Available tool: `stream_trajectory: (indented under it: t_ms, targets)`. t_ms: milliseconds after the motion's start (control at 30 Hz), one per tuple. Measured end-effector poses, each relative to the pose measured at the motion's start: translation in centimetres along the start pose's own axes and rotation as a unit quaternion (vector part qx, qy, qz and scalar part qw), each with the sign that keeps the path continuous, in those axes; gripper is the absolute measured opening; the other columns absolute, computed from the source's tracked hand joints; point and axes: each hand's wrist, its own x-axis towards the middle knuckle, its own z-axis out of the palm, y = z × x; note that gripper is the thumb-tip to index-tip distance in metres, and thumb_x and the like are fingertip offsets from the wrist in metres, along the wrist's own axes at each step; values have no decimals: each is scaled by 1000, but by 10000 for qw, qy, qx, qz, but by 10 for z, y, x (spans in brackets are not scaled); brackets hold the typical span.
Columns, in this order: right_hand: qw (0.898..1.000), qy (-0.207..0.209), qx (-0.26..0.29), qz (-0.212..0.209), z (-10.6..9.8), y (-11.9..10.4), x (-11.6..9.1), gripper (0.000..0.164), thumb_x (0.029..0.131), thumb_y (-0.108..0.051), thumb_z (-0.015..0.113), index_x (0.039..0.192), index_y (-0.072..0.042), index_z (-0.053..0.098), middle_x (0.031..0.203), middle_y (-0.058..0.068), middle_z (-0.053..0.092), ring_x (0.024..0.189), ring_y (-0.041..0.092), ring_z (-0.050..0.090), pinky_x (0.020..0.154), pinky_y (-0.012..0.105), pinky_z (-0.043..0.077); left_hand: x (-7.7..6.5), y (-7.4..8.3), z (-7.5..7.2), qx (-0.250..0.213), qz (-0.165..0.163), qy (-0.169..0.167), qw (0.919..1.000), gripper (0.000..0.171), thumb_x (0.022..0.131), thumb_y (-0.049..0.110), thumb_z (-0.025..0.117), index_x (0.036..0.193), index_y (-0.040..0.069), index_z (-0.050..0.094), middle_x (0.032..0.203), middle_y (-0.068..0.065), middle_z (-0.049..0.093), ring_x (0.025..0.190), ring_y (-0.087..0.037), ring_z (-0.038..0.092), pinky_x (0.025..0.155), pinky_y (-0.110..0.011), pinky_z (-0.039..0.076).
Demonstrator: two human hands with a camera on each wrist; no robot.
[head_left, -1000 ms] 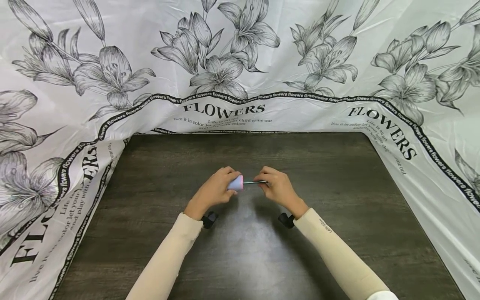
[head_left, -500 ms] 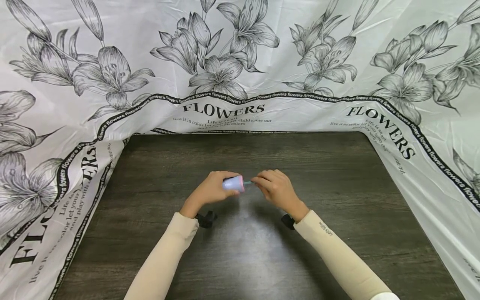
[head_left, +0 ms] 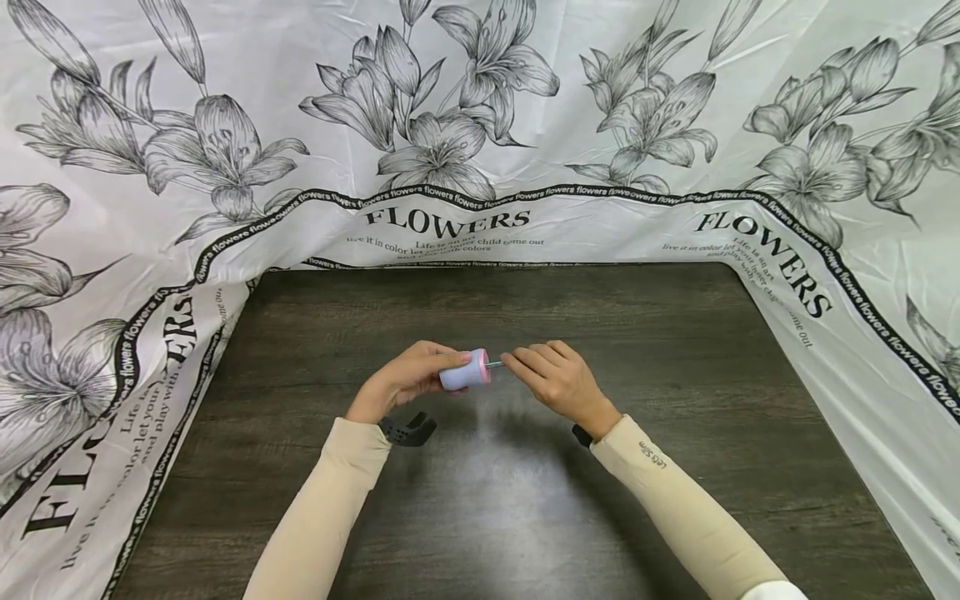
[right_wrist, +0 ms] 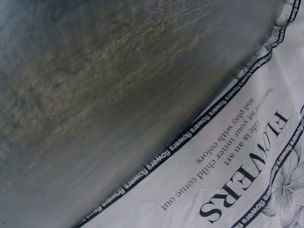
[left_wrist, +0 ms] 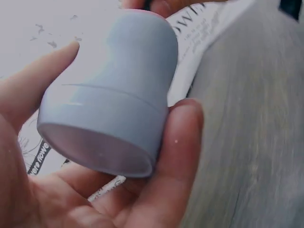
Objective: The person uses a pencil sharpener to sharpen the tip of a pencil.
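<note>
Above the middle of the table, my left hand [head_left: 401, 379] grips a lavender pencil sharpener [head_left: 459, 377] with a pink end that faces right. The left wrist view gives a close look at the waisted sharpener [left_wrist: 109, 85], thumb on one side and fingers round the other. A thin, shiny teal pencil [head_left: 494, 364] reaches into the pink end. My right hand [head_left: 558, 385] pinches the pencil's other end between thumb and fingers, which hide most of it. Some right-hand fingertips [left_wrist: 164, 7] appear at the top of the left wrist view. The right wrist view contains neither hand.
The dark wood-grain table [head_left: 480, 517] extends beneath both hands. A white flower-printed cloth [head_left: 450, 225] hangs along its back and sides. Black wrist mounts are on both wrists, the left mount [head_left: 411, 430] showing more fully.
My left hand has turned the sharpener and moved slightly left, its thumb now on top. My right fingers have come closer to the pink end, so less pencil shows than a second ago.
</note>
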Motion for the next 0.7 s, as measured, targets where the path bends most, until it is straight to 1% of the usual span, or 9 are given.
stream_trajectory:
  t_ms: [167,300,400,467,533,567,600,633,700]
  targets:
    - [9992,103,-310,-240,-1,1,1,17,95,-10,58,100,-9,75,87,0,70,71,11,63,65,25,47,0,2,5,-719,-493,-53,9962,46,100,25,49,127,-13,48,93,-12,58,70,-15,65,61,-21,54]
    - [9990,-66,-388,-218,0,-2,0,20,96,-11,55,99,-12,74,84,-2,68,67,11,59,59,24,41,2,-2,8,-735,-475,-52,9961,47,99,26,51,124,-13,49,90,-12,59,68,-14,63,60,-21,54]
    - [9988,-450,-216,-13,0,-8,-2,28,97,-5,45,97,-13,72,81,-4,64,64,11,55,54,23,35,2,-6,9,-422,-252,46,9988,46,97,23,55,124,-14,52,90,-11,60,70,-15,63,62,-24,55]
    - [9953,-878,241,344,-1,-12,-1,28,97,-4,44,95,-12,71,78,-3,63,60,9,55,50,20,36,2,-8,11,-44,23,182,9998,42,96,17,57,122,-15,54,91,-12,62,71,-16,63,65,-28,56]
    - [9788,-1462,1032,999,-3,-13,0,24,97,-7,49,95,-10,72,75,-4,64,55,6,53,46,16,35,2,-8,15,639,466,440,9959,36,93,12,61,118,-14,59,92,-16,64,72,-16,62,65,-31,55]
    - [9595,-1811,1584,1467,-4,-13,1,21,97,-8,51,96,-9,73,74,-3,65,51,4,50,43,16,34,2,-8,19,1037,689,645,9901,34,91,11,65,116,-11,61,94,-17,65,73,-16,62,65,-31,55]
    - [9284,-2165,2244,2021,-6,-12,3,19,96,-11,55,96,-7,74,70,-2,64,46,4,46,41,16,32,2,-7,23,1448,904,835,9818,32,88,10,68,114,-8,63,97,-18,65,75,-17,61,65,-32,54]
    - [8856,-2498,2920,2609,-7,-10,5,18,95,-13,58,96,-5,74,66,-1,64,42,3,42,40,16,32,2,-7,28,1874,1104,1028,9706,32,86,9,71,113,-5,64,99,-18,64,77,-18,60,66,-33,53]
    - [7727,-3011,4162,3729,-10,-3,7,20,95,-11,58,97,2,73,60,1,60,39,3,32,39,17,26,0,-7,38,2635,1480,1351,9436,33,80,9,76,111,1,65,104,-16,63,83,-20,59,68,-32,51]
